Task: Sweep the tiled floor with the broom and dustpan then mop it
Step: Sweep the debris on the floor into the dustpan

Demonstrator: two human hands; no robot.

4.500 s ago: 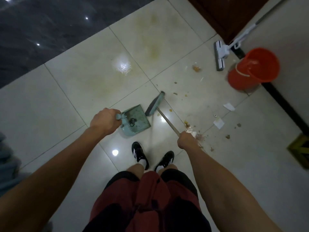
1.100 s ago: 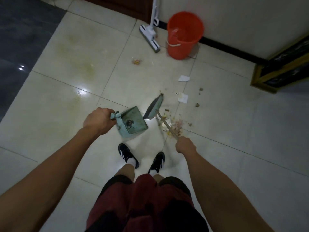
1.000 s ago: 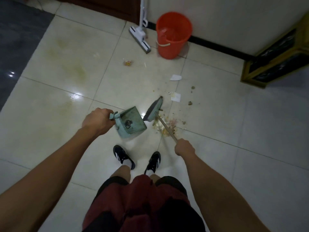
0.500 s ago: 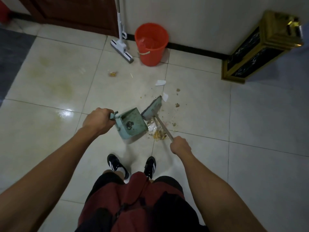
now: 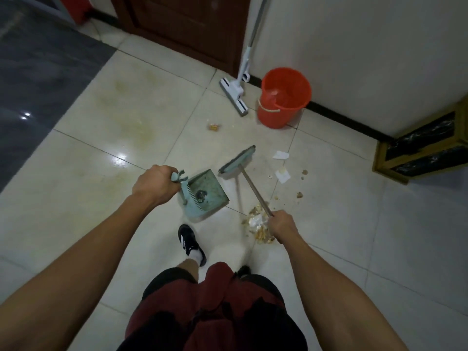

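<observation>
My left hand [image 5: 154, 184] grips the handle of a pale green dustpan [image 5: 206, 195], which has a dark clump of dirt inside. My right hand [image 5: 282, 225] grips the thin handle of a green broom [image 5: 238, 162]; its head is just beyond the dustpan's far right corner. A heap of crumbs and scraps [image 5: 258, 224] lies on the cream tiled floor [image 5: 101, 173] right beside my right hand. White paper bits [image 5: 281, 155] and brown crumbs [image 5: 300, 195] lie scattered to the right. A flat white mop [image 5: 234, 97] leans at the wall.
An orange bucket [image 5: 283, 97] stands by the wall beside the mop. A brown door [image 5: 187, 26] is at the back, a black and gold cabinet [image 5: 425, 148] at the right. One orange scrap [image 5: 214, 127] lies apart. Yellowish stains [image 5: 134, 112] mark the tiles. My shoe [image 5: 188, 240] is below the dustpan.
The view has swung left, so bucket and mop now sit further right. The broom head has moved up and away from the heap. The dustpan stays in my left hand.
</observation>
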